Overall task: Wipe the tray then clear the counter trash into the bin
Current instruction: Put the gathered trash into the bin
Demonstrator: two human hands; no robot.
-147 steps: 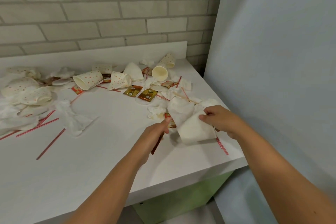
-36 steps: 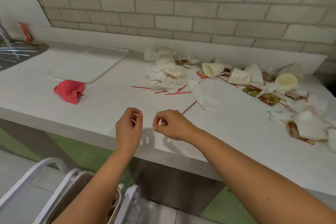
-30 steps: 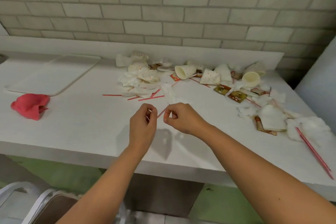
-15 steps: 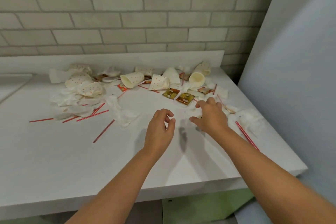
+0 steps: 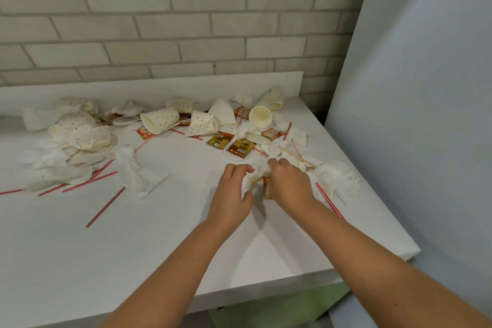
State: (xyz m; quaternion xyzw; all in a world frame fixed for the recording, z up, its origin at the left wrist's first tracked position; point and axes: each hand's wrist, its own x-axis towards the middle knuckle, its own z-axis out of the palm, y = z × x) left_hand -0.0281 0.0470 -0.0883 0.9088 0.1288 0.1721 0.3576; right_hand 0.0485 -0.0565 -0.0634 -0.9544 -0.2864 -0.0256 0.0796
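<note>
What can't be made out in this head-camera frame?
The bin and tray: outside the head view.
Whether the left hand holds anything: its own back hides the palm.
What the right hand grips with the crumpled napkin: hidden by the hand.
Print on the brown sachet: too small.

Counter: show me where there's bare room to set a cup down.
Free: the wide front strip of the counter, from the lone red straw to the near edge, left of the left hand; also the front right corner, nearer than the right hand. Crowded: the cups along the back wall, the wadded napkin and sauce packets around both hands.
</note>
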